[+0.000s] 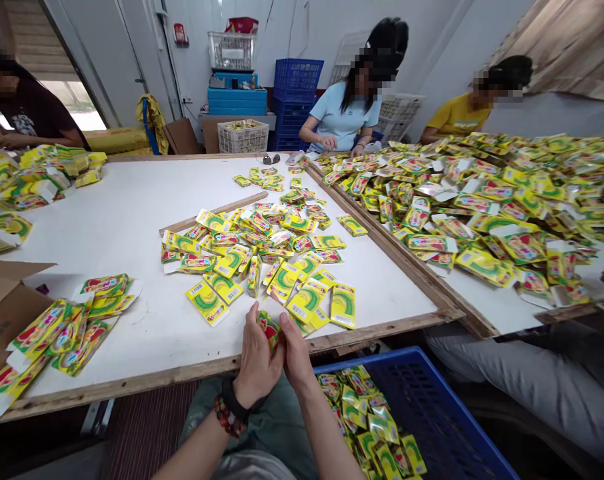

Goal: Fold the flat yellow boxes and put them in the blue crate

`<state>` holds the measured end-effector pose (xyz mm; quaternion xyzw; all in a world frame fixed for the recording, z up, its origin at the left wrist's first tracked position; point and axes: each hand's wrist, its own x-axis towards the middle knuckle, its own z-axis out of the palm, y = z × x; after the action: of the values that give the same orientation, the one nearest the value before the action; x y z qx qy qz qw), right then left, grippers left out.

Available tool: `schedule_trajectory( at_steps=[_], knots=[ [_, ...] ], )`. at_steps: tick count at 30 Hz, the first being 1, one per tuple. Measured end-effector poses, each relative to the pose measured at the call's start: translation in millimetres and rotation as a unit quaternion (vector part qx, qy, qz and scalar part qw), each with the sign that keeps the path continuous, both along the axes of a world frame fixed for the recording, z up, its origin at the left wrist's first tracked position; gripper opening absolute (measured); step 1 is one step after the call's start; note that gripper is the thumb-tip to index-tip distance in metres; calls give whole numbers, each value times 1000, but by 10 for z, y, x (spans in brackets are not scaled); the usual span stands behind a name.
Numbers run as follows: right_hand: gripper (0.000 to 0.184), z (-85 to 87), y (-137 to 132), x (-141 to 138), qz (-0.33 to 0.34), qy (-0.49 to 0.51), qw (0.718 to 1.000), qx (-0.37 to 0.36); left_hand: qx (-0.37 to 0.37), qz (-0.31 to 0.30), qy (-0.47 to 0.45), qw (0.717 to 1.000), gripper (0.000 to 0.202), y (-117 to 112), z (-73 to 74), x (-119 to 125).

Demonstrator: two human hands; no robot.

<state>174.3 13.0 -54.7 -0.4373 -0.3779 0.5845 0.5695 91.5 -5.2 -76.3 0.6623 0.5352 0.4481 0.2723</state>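
Two-handed, pinching a small red-green-yellow cardboard box [268, 327] between left hand [258, 360] and right hand [295, 353], at the frame's lower centre.

Soft, even light is filling the room around me, while daylight is glaring pale through the doorway [75, 100] at far left. The white tabletop [127, 200] is gleaming; beneath it, dark shadow is pooling. Glossy cartons [382, 427] are catching small glints. Outer edges are looking stretched, and blocky pixels are partly masking co-workers' heads [389, 40].
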Motion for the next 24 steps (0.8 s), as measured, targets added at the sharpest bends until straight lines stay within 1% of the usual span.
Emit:
schedule_trajectory(
  at_steps=[3, 6, 8, 9, 10, 12, 14, 16, 17, 19, 21, 23, 24],
  knots=[
    [53, 48, -6, 47, 30, 48, 997, -43, 10, 23, 14, 1000, 61, 2, 11, -21],
    [50, 138, -32, 112, 54, 53, 996, -54, 62, 30, 24, 997, 47, 28, 8, -35],
    [43, 202, -79, 135, 54, -1, 998, -18, 80, 29, 30, 996, 41, 40, -15, -34],
    [40, 228, -110, 137, 51, -47, 997, 14, 76, 32, 33, 996, 43, 40, -31, -31],
    [37, 248, -141, 133, 47, -100, 993, 49, 65, 38, 35, 997, 48, 37, -45, -28],
    [31, 263, -189, 114, 21, -201, 974, 104, 35, 41, 46, 997, 60, 21, -68, -24],
    [27, 251, -198, 95, -36, -266, 957, 111, 18, 25, 65, 997, 63, 3, -76, -25],
    [28, 236, -169, 93, -90, -300, 946, 83, 15, 2, 81, 997, 60, -5, -73, -32],
    [29, 234, -146, 101, -101, -308, 943, 73, 17, -3, 82, 996, 59, -3, -71, -37],
    [28, 243, -101, 129, -80, -309, 944, 80, 18, -3, 72, 997, 60, 11, -69, -44],
    [25, 259, -70, 153, -32, -294, 949, 112, 17, 0, 56, 998, 60, 31, -71, -42],
    [25, 260, -61, 149, 6, -281, 950, 136, 5, 9, 39, 999, 54, 44, -69, -22],
    [27, 250, -63, 133, 12, -279, 950, 142, -5, 13, 29, 999, 51, 46, -63, -7]
  ],
)
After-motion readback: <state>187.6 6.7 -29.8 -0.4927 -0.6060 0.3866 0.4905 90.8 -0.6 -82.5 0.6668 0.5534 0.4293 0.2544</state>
